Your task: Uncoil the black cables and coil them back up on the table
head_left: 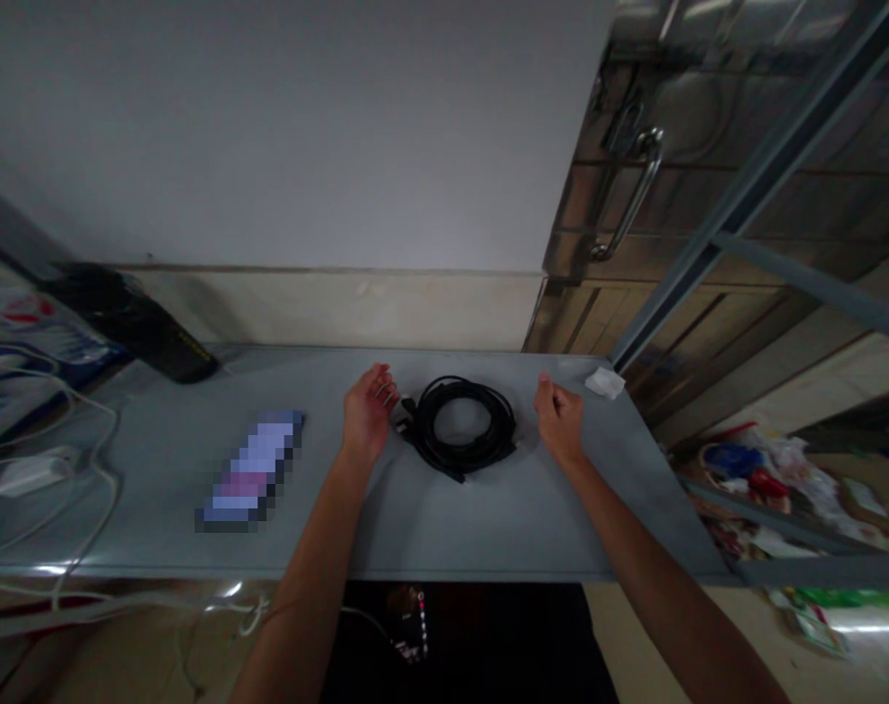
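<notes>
A coil of black cable point(465, 460) lies on the grey tabletop point(480, 538), between my two hands. Its plug ends point(404, 420) stick out on the left side, close to the fingers of my left hand point(367, 416). That hand rests on the table with its fingers loosely bent and a little apart, and nothing shows in it. To the right of the coil, my right hand point(559, 416) is curled into a loose fist, apart from the cable. I see nothing inside the fist.
A phone point(257, 464) with a blurred-out screen lies left of my left arm. Farther left are a black bottle-like object point(140, 328), white cords and a white adapter point(37, 471). Crumpled white paper point(605, 382) sits by the metal frame post point(679, 279) at right. A wall rises behind.
</notes>
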A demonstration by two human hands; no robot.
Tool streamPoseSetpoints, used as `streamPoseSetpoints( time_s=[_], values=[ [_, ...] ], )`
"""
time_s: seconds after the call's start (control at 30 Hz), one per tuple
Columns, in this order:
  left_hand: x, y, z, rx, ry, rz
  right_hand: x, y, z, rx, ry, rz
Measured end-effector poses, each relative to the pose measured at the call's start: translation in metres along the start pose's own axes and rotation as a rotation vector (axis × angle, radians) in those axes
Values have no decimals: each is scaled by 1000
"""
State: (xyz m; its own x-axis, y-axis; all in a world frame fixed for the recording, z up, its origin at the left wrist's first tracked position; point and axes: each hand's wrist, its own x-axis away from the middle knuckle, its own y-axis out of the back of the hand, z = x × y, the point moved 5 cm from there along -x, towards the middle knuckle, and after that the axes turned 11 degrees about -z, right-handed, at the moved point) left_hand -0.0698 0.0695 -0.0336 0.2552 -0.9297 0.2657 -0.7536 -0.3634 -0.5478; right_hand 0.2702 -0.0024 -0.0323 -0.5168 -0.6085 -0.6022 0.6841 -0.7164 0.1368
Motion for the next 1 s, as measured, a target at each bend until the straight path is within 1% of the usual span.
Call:
streamPoseSetpoints(
  time_s=[0.1, 0.2, 0.27, 0.37, 0.47, 0.53, 0.63, 0.7, 0.8, 0.9, 1.0],
  values=[
    [-3, 1, 1, -24, -27, -1, -1, 1, 5, 13, 64, 21],
    [-6, 2, 2, -56, -50, -8, 5, 3, 21, 10, 153, 71],
    [-6, 2, 3, -62, -53, -16, 17, 3, 36, -5, 222, 131],
    [-7, 2, 4, -59, -46, -37, 43, -1, 57, -37, 314, 250],
    [-7, 2, 5, -78, -51, -43, 62, -9, 67, -45, 396, 379],
    [-7, 1, 6, -101, -78, -39, 67, -14, 69, -20, 456, 455],
    [-7, 1, 7, -171, -154, -35, 69, -20, 70, 50, 538, 544],
    [-6, -1, 8, -267, -224, -25, 72, -24, 71, 99, 584, 608],
    [-3, -5, 10, -409, -318, 23, 78, -29, 72, 121, 628, 695],
    [-1, -10, 14, -475, -388, 69, 82, -34, 68, 114, 623, 727],
    [1, -17, 18, -539, -473, 125, 81, -38, 61, 128, 603, 698]
  ],
)
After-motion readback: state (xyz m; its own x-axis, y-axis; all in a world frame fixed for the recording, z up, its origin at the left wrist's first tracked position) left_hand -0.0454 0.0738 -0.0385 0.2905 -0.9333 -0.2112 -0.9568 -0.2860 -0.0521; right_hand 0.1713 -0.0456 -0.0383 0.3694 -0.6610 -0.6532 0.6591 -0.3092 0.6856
